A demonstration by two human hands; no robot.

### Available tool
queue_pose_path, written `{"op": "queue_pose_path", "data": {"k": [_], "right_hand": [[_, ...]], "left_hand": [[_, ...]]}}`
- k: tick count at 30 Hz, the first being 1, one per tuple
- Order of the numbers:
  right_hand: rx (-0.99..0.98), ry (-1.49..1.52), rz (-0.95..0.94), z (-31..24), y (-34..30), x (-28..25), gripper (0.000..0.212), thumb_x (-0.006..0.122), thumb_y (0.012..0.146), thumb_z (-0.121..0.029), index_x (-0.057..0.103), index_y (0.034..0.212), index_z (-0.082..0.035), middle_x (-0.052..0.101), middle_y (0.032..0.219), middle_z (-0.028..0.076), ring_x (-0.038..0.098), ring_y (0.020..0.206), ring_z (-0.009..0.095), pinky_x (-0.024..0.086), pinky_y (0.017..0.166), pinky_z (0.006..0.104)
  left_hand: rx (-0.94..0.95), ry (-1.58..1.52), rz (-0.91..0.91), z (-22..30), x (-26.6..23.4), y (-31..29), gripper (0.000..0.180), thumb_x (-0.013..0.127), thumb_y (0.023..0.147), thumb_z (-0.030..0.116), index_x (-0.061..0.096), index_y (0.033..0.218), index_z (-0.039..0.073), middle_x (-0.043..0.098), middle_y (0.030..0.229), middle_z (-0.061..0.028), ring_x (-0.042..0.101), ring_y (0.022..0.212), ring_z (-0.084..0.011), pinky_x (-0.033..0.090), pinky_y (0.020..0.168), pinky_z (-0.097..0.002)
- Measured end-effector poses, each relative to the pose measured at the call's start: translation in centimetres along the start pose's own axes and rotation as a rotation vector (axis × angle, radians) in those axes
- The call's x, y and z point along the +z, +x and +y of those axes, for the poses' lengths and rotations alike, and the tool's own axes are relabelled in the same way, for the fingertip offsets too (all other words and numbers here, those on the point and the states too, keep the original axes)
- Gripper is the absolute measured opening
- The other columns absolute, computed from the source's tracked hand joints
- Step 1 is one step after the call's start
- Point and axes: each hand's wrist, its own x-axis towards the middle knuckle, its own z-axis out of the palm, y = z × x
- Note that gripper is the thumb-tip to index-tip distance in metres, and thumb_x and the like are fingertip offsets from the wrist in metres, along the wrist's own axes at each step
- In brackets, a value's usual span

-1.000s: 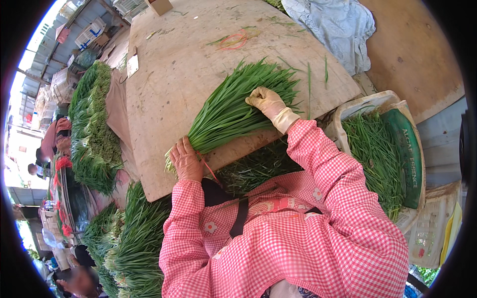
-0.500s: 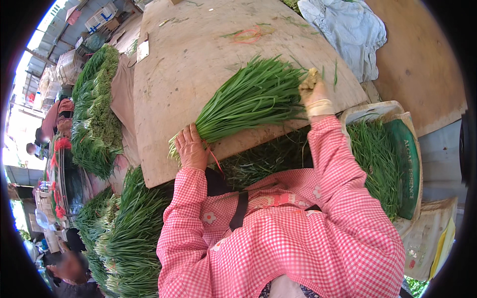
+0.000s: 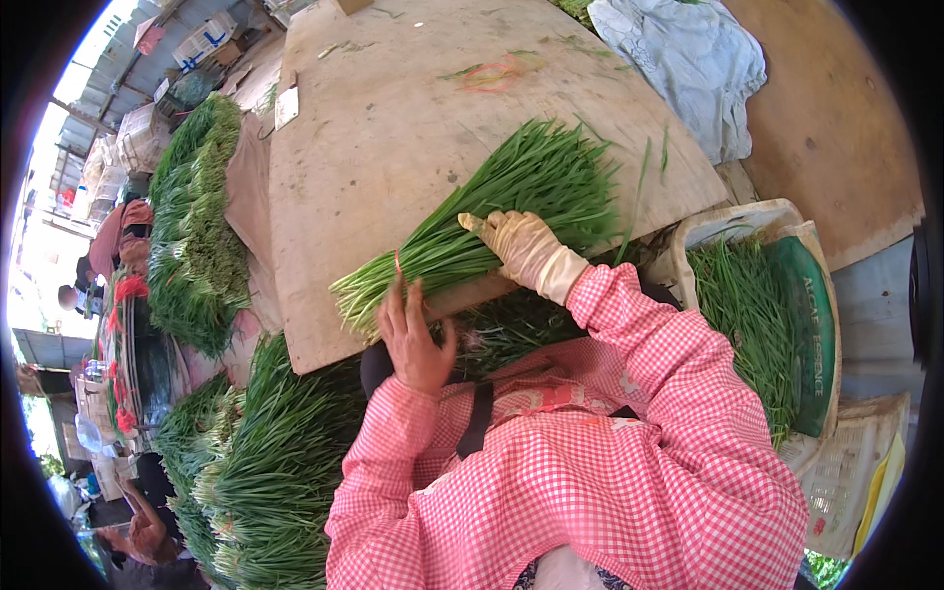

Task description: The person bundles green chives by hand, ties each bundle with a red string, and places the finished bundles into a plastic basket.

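Note:
A bunch of garlic chives (image 3: 551,177) lies on the wooden board, its pale stem ends to the left and green leaf tips to the right. A thin red band (image 3: 397,264) crosses the stems. My bare left hand (image 3: 417,342) is at the board's near edge, fingers apart, fingertips at the stems just below the band. Farther right, my right hand (image 3: 529,251), in a worn pale glove, rests over the middle of the bunch. Its thumb is stretched out to the left; the other fingers show only in part.
Loose red ties (image 3: 492,75) and leaf scraps lie farther up the board (image 3: 344,128). A tub (image 3: 693,231) of chives stands at right, below a pale cloth (image 3: 688,69). Chive piles (image 3: 265,472) line the left. Other people (image 3: 133,231) are at far left.
My right hand has come left from the leaf tips onto the middle of the bunch. My left hand has drawn back from the stems and opened; the band, hanging loose before, now crosses the stems.

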Motion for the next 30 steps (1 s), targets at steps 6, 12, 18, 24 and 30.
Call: {"op": "queue_pose_path", "data": {"k": [6, 12, 18, 24, 30], "right_hand": [[-0.001, 0.058, 0.157, -1.4, -4.0, 2.0, 0.055, 0.044, 0.084, -0.012, 0.030, 0.137, -0.010, 0.055, 0.081, 0.010, 0.059, 0.073, 0.023, 0.049, 0.061, 0.0333], [-0.062, 0.112, 0.328, -3.4, -6.9, 2.0, 0.050, 0.045, 0.083, -0.013, 0.038, 0.132, -0.011, 0.050, 0.070, 0.005, 0.055, 0.060, 0.020, 0.047, 0.050, 0.0319], [-0.112, 0.102, 0.282, -5.4, -9.3, -0.4, 0.052, 0.044, 0.083, -0.015, 0.036, 0.133, -0.004, 0.055, 0.078, 0.006, 0.056, 0.062, 0.019, 0.047, 0.052, 0.0309], [0.076, 0.586, -0.104, -2.1, -13.5, -3.2, 0.059, 0.058, 0.077, -0.018, 0.038, 0.132, -0.010, 0.059, 0.102, 0.019, 0.061, 0.077, 0.034, 0.051, 0.067, 0.0398], [0.244, 0.804, 0.075, 1.4, -17.2, -4.5, 0.046, 0.060, 0.078, -0.014, 0.048, 0.120, -0.003, 0.055, 0.109, 0.020, 0.056, 0.097, 0.033, 0.044, 0.086, 0.0378]], "left_hand": [[-1.333, -1.753, -0.237, 2.9, 2.2, 0.4, 0.065, 0.056, 0.084, 0.046, 0.036, 0.131, 0.005, 0.043, 0.130, -0.0128, 0.041, 0.119, -0.0272, 0.031, 0.099, -0.0461], [-1.414, -2.065, -0.133, 3.3, 4.5, 4.0, 0.059, 0.053, 0.082, 0.050, 0.046, 0.125, 0.011, 0.050, 0.127, -0.0095, 0.045, 0.117, -0.0313, 0.030, 0.101, -0.0518], [-1.247, -2.074, 0.035, 2.7, 3.9, 3.1, 0.045, 0.058, 0.082, 0.039, 0.054, 0.117, 0.010, 0.056, 0.119, -0.0085, 0.053, 0.107, -0.0303, 0.040, 0.095, -0.0469], [-1.107, -2.074, 0.132, -0.9, 0.1, 2.6, 0.052, 0.056, 0.081, 0.046, 0.053, 0.120, 0.012, 0.055, 0.121, -0.0091, 0.051, 0.109, -0.0321, 0.040, 0.094, -0.0513], [-1.129, -1.999, 0.292, -3.6, -1.6, 0.2, 0.056, 0.051, 0.081, 0.050, 0.051, 0.122, 0.012, 0.052, 0.125, -0.0103, 0.048, 0.113, -0.0340, 0.037, 0.096, -0.0545]]}}
